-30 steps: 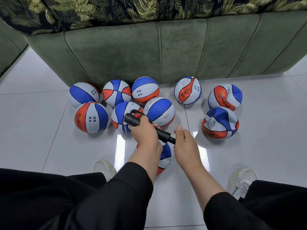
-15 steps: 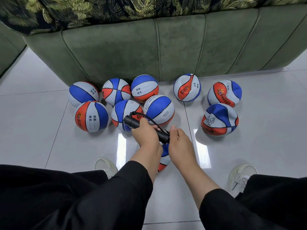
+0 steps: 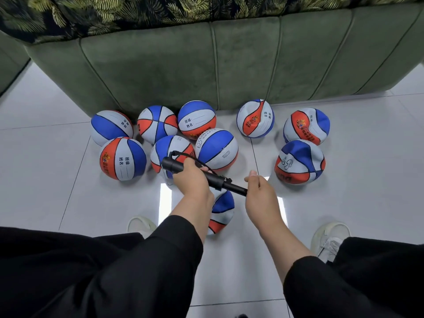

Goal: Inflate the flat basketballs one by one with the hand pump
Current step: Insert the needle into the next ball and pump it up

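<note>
The left hand (image 3: 191, 180) grips the pump (image 3: 197, 174) barrel; its long axis slants down to the right, where the right hand (image 3: 260, 191) clamps the drawn-out handle. The ball (image 3: 222, 211) (partly hidden) lies on the floor just beneath both.

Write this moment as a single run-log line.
phase: pumping | left hand: grips pump barrel | right hand: holds handle, rod drawn out | ball under hands: partly hidden

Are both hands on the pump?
Yes. The left hand grips the pump barrel and the right hand holds its handle end, rod pulled out.
</note>
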{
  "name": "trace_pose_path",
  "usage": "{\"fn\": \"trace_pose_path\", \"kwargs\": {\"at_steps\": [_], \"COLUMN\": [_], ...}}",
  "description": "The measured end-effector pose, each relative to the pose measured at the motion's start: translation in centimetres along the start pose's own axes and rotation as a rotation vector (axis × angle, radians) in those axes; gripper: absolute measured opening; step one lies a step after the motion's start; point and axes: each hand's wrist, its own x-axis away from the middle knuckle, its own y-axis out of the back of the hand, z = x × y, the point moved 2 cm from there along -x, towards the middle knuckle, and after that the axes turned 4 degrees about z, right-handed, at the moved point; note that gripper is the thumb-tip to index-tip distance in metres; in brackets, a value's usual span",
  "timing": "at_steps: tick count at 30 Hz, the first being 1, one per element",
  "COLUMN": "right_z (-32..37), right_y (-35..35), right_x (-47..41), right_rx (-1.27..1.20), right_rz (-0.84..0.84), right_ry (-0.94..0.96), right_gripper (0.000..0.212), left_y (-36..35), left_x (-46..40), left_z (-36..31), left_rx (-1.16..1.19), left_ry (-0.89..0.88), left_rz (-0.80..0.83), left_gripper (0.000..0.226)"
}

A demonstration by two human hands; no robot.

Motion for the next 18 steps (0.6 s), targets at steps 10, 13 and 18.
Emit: {"fn": "trace_pose_path", "kwargs": {"at_steps": [10, 13, 18], "right_z": [1.4, 1.1, -1.1], "right_y": [-2.0, -1.3, -0.3], "right_x": [0.3, 0.1, -0.5], "right_rx": [-0.044, -0.053, -0.091], "right_rz": [0.029, 0.024, 0.003], "right_ry": [0.047, 0.039, -0.028], "right_gripper": [0.048, 0.051, 0.048], "left_y": [-0.6, -0.6, -0.1], "left_x": [1.5, 0.8, -0.1], "left_z": [0.5, -0.1, -0.7], "left_rx": [-0.036, -0.041, -0.007], "left_ry": [-0.019, -0.028, -0.031], "left_rz": [0.016, 0.018, -0.011], "left_gripper": [0.018, 0.025, 0.028]}}
